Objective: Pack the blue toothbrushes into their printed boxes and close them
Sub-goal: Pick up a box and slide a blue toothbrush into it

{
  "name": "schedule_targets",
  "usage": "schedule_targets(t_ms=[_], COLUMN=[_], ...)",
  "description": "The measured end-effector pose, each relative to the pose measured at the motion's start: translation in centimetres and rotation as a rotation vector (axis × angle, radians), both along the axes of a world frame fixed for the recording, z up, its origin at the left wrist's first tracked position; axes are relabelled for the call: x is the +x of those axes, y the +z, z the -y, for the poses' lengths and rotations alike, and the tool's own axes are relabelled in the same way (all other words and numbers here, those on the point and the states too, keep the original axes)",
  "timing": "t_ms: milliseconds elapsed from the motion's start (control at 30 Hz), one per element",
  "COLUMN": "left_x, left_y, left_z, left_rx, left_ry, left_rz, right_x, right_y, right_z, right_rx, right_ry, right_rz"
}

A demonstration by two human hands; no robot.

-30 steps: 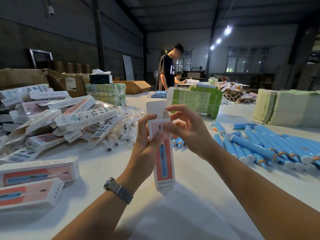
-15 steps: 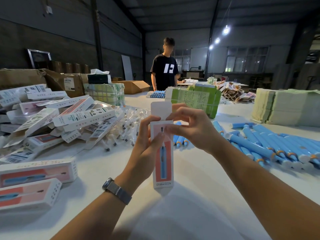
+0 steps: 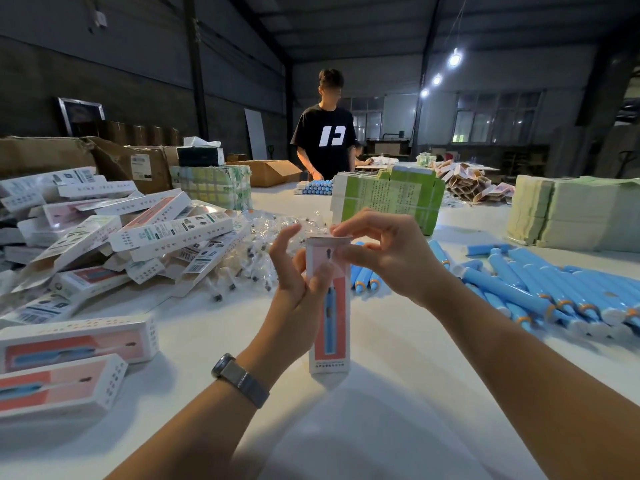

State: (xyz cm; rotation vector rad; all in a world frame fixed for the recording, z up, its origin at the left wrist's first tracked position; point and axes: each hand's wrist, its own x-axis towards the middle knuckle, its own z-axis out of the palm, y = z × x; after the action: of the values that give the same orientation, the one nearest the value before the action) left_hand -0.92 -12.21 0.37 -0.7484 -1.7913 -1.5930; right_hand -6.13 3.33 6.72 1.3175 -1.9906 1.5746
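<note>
— Pink and red, that box [image 3: 329, 306]: where is it?

— Upright at the middle of the table [image 3: 398, 358], its bottom end resting on the white top, printed face toward the camera with a blue toothbrush pictured on it.

— Who has hold of it?

— Both hands. The left hand [image 3: 294, 289] wraps the box's left edge, thumb pressed across the front, the other fingers partly spread behind. The right hand [image 3: 388, 252] is curled at the top end, fingertips pinching the top flap, which lies folded down over the opening.

— Any watch?

— A grey watch [image 3: 239, 377] on the left wrist.

— And around the box?

— Just behind it, a few blue toothbrushes [image 3: 363, 277] lie on the table. Far more toothbrushes lie in a heap to the right. At the left edge two closed boxes [image 3: 74, 362] lie flat side by side; behind them, a loose pile of boxes [image 3: 114, 230]. Beside that pile, clear bags [image 3: 252, 254] of small parts.

— Further back?

— A green bundle [image 3: 388, 199], and behind it a person [image 3: 325, 133] in a black shirt stands at the far side of the table.
</note>
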Motion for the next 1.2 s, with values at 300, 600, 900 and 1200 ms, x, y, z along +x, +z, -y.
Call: schedule_targets(t_ms=[300,600,900,1200], left_x=[0.0,0.4,0.5,0.4], left_y=[0.1,1.0,0.7,0.7], left_z=[0.1,-0.2,-0.1,0.3], left_rx=[-0.013,0.096,0.007,-0.067], left_ry=[0.017,0.032,0.069,0.115], left_rz=[-0.013,-0.026,-0.037,-0.078], right_x=[0.5,1.3,1.7,1.4], right_y=[0.6,1.0,1.1,1.3], right_z=[0.4,0.7,1.2,1.2], right_rx=[-0.012,0.047,0.071,0.003], right_ry=[0.009,-0.025,-0.115,-0.092], right_rz=[-0.025,-0.073,-0.19,-0.177])
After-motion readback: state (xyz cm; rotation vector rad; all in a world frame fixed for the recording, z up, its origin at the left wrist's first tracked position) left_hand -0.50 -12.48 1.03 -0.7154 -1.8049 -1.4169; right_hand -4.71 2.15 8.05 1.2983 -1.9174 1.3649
